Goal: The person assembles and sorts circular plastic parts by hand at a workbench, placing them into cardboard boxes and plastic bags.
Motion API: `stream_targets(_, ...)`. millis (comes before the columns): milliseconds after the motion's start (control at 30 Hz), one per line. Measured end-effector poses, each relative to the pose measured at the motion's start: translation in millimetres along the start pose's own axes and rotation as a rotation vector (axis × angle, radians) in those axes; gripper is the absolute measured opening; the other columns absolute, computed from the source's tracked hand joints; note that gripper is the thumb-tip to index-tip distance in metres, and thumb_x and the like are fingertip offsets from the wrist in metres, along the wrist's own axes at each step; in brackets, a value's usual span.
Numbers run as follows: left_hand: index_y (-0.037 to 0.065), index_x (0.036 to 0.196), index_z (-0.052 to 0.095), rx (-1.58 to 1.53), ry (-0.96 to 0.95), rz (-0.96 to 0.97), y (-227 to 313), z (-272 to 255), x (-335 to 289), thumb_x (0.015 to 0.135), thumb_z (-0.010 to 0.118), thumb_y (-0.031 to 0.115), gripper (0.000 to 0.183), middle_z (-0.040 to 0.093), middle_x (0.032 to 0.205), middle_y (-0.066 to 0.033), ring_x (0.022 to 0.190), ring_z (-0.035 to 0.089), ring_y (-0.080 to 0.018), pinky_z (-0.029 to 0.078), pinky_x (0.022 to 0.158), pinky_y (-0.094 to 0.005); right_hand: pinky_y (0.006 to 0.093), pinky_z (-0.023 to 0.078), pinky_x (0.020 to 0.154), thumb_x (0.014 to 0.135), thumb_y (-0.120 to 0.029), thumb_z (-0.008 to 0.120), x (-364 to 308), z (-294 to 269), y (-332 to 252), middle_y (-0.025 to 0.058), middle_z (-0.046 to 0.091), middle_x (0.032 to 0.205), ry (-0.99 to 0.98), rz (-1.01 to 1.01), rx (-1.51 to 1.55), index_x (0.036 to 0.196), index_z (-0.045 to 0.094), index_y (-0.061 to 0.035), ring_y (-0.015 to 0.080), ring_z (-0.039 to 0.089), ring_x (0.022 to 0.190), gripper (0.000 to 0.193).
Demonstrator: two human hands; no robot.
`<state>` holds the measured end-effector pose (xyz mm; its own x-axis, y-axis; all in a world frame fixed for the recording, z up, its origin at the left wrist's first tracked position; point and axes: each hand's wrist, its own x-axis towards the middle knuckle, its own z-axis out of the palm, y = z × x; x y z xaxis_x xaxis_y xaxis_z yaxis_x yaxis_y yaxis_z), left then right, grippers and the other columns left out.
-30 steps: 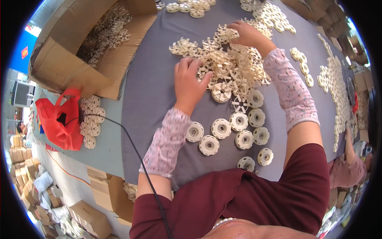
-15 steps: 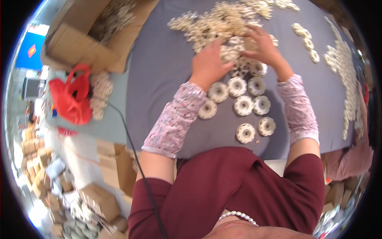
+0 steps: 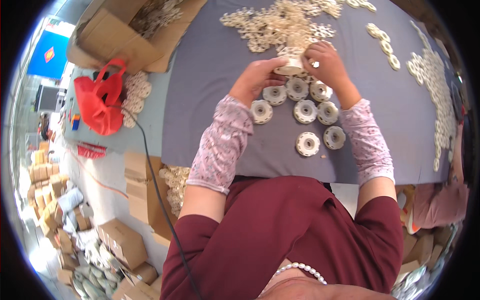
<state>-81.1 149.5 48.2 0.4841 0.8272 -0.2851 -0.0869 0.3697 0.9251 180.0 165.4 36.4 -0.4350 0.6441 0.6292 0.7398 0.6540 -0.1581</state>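
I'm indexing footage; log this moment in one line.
left hand: holds round cream part; right hand: at its right edge; nearer: wheel-shaped parts; beyond: cream pile

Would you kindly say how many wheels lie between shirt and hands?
8 wheels: two nearest the shirt, three in the middle, three nearest the hands; others may be hidden.
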Motion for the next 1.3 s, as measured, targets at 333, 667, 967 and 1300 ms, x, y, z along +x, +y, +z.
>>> stream_targets(333,-0.002,0.142,0.063,0.306,0.015,0.58,-8,19,-62,0.078,0.086,-0.001,0.068,0.056,0.141,-0.0078,0.129,0.065,-0.0195,0.059,0.108,-0.0341,0.0334,0.058,0.093,0.102,-0.016,0.075,-33,-49,-62,0.0099,0.077,0.12,0.148,0.379,0.934,0.114,0.077,0.0007,0.0154,0.071,0.109,0.021)
stream_targets(667,-0.001,0.138,0.066,0.399,0.104,0.693,-34,46,-84,0.073,0.088,0.004,0.069,0.062,0.135,-0.0112,0.123,0.068,-0.0222,0.059,0.106,-0.0363,0.0334,0.057,0.102,0.099,-0.004,0.074,-57,-43,-118,0.0099,0.076,0.124,0.296,0.482,1.061,0.121,0.076,-0.0003,0.0194,0.071,0.117,0.022)
stream_targets(967,0.003,0.14,0.068,0.975,0.89,0.629,-79,-109,-158,0.083,0.088,0.016,0.061,0.072,0.132,-0.0138,0.123,0.068,-0.0287,0.05,0.112,-0.0413,0.0313,0.056,0.102,0.099,0.0,0.075,-206,-104,-50,0.0085,0.075,0.122,0.539,0.841,0.662,0.121,0.077,-0.0006,0.0182,0.072,0.111,0.022)
stream_targets(1300,0.003,0.135,0.071,0.933,0.767,0.579,-99,-15,-170,0.085,0.094,0.021,0.058,0.071,0.131,-0.0071,0.089,0.064,-0.0133,0.053,0.078,-0.028,0.041,0.055,0.101,0.092,-0.023,0.082,-240,-142,-71,0.0103,0.068,0.136,-0.001,0.931,-0.017,0.143,0.069,-0.0101,0.0275,0.066,0.124,0.054)
